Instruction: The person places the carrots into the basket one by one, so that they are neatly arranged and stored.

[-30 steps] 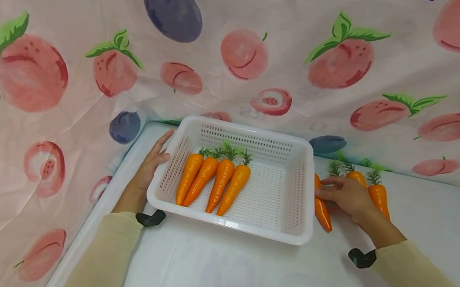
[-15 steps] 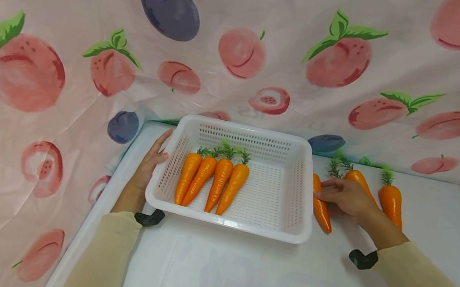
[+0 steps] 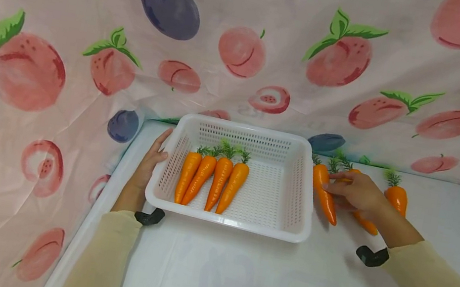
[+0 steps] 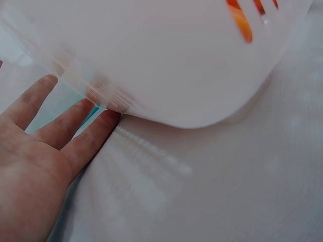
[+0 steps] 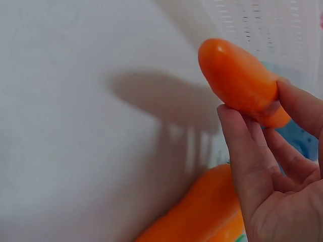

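Note:
My right hand (image 3: 357, 192) pinches an orange carrot (image 3: 324, 193) between thumb and fingers, just right of the basket's right wall. In the right wrist view that carrot (image 5: 237, 75) is raised off the table, its shadow cast on the cloth below. My left hand (image 3: 146, 170) rests against the left side of the white plastic basket (image 3: 225, 221); in the left wrist view its fingers (image 4: 93, 138) lie fairly straight with the tips at the basket wall. Several carrots with green tops, one of them a carrot (image 3: 220, 183), lie side by side in the basket's left half.
Another carrot (image 3: 365, 224) lies partly hidden under my right hand, and one more carrot (image 3: 396, 199) lies farther right. The white-covered table (image 3: 243, 279) meets a fruit-printed cloth (image 3: 253, 9) behind the basket and at the left.
My right hand has lifted the carrot beside the basket off the table, its top shifting up and back. The rightmost carrot has rolled farther right. My left hand stays put.

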The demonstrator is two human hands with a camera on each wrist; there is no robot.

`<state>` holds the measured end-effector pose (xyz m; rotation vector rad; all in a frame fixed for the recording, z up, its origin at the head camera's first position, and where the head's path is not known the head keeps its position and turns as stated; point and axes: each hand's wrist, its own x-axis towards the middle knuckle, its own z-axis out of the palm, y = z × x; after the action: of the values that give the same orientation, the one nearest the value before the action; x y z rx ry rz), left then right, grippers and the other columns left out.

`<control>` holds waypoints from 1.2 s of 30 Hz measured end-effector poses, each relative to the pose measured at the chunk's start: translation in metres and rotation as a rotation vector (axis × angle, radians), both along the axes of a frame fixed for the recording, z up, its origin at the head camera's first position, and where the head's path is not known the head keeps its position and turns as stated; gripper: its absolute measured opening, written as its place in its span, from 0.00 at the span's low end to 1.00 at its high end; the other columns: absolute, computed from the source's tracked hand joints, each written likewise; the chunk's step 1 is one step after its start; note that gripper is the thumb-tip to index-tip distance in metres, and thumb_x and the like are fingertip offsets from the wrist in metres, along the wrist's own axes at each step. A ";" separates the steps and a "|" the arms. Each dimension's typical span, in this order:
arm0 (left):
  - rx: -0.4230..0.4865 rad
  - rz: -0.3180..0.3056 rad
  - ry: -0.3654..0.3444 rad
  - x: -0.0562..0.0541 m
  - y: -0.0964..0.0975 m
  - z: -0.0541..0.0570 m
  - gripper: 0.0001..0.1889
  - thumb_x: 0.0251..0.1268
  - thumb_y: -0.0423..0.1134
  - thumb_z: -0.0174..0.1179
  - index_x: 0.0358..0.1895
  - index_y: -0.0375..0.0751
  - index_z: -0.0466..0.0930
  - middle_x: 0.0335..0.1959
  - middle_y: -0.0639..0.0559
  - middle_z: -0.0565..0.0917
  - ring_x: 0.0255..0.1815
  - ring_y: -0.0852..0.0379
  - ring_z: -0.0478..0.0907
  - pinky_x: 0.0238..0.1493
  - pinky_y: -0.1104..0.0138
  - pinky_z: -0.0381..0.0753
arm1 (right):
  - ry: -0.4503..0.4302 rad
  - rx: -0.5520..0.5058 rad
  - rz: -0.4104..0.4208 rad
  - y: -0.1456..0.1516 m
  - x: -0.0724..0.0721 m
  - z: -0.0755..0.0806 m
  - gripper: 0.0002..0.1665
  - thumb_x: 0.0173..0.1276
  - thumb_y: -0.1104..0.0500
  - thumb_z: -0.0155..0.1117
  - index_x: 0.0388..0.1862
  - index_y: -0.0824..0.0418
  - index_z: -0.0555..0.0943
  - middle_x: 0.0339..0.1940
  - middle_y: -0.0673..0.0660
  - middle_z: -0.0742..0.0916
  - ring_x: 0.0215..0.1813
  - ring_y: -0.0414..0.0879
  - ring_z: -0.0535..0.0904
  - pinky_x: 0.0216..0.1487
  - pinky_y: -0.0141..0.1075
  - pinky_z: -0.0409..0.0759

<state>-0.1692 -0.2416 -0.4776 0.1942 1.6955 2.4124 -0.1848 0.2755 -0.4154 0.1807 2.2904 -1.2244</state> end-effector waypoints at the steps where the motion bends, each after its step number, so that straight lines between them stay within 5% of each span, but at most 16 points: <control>1: -0.004 0.003 -0.002 0.000 0.000 0.000 0.36 0.72 0.38 0.43 0.81 0.69 0.53 0.82 0.52 0.59 0.75 0.50 0.63 0.66 0.63 0.78 | 0.005 0.006 -0.002 0.000 0.000 0.002 0.46 0.69 0.41 0.68 0.76 0.62 0.65 0.65 0.66 0.79 0.52 0.51 0.84 0.55 0.46 0.87; 17: -0.019 -0.001 -0.012 -0.002 -0.002 -0.002 0.36 0.71 0.38 0.42 0.81 0.68 0.52 0.82 0.52 0.58 0.77 0.49 0.62 0.67 0.61 0.78 | 0.001 -0.046 -0.010 0.009 -0.005 0.041 0.52 0.69 0.38 0.67 0.79 0.64 0.58 0.66 0.65 0.78 0.53 0.46 0.85 0.59 0.50 0.84; 27: 0.002 -0.012 0.005 -0.003 -0.002 -0.002 0.37 0.70 0.37 0.42 0.81 0.67 0.52 0.82 0.50 0.58 0.76 0.47 0.63 0.67 0.60 0.78 | 0.022 -0.058 -0.024 0.002 -0.010 0.071 0.53 0.67 0.38 0.68 0.82 0.56 0.56 0.60 0.54 0.81 0.52 0.45 0.83 0.57 0.42 0.86; 36: -0.020 -0.001 -0.022 -0.002 0.000 0.000 0.36 0.71 0.39 0.44 0.81 0.70 0.52 0.83 0.53 0.58 0.78 0.45 0.61 0.66 0.59 0.79 | 0.068 -0.102 0.008 -0.022 -0.012 0.090 0.53 0.66 0.37 0.69 0.82 0.54 0.56 0.64 0.60 0.78 0.53 0.47 0.83 0.55 0.41 0.87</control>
<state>-0.1712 -0.2420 -0.4779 0.1654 1.7088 2.3869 -0.1967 0.2535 -0.3258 0.0937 2.2768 -1.3592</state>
